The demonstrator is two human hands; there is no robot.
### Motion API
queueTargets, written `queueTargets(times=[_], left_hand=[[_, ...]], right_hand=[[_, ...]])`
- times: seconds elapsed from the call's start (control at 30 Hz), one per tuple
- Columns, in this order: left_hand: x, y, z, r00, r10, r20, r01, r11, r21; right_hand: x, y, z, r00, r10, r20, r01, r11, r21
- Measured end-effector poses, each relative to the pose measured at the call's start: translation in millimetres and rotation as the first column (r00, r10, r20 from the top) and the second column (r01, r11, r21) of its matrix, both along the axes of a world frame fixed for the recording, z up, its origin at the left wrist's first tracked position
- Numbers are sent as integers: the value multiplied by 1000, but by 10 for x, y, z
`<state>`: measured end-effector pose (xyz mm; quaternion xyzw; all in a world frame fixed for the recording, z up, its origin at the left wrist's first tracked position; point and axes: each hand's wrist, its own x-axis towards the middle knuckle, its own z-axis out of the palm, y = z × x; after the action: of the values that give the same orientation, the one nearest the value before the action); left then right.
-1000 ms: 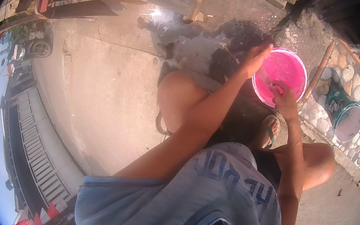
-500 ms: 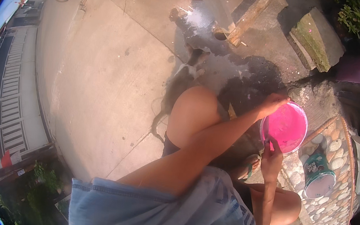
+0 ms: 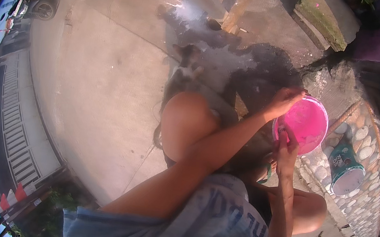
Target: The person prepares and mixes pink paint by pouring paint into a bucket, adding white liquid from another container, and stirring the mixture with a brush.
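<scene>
A round bucket (image 3: 311,127) with a bright pink inside and a pale rim is tilted in front of me, right of my raised knee. My left hand (image 3: 286,102) grips its far left rim, fingers closed over the edge. At the near left side my right hand (image 3: 287,149) is closed, its fingertips reaching over the rim into the bucket. A small dark thing seems to show at those fingertips, but I cannot make out what it is. My left forearm crosses above my bent knee.
A dark green bucket (image 3: 345,170) lies on its side on the pebbled strip (image 3: 366,199) at right. A cat (image 3: 184,70) is beyond my knee, near the wet patch (image 3: 265,73). Mossy concrete slabs (image 3: 325,21) and a wooden post (image 3: 241,5) stand farther off.
The view has shifted a little, moving the surroundings within it. Both hands keep their places at the pink bucket, and my right fingertips now sit slightly farther up at its left side.
</scene>
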<state>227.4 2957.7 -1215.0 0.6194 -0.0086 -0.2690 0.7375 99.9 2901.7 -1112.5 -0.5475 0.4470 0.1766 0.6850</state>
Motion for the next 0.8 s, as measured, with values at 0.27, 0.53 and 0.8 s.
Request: queueTargets(times=[0.27,0.53,0.8], left_hand=[[109,89,111,989,-91,-114,87,996,-36],[189,-13,153,978,-188,-95,195,978,67],[67,-38,136,986,-127,-113,136,988,78]], right_hand=[[89,-620,340,846,518,-129,-533,820,-206],[45,-643,437,692,722,8,-633,613,-473],[-54,-270,-273,762,644,-72,-538,567,-623]])
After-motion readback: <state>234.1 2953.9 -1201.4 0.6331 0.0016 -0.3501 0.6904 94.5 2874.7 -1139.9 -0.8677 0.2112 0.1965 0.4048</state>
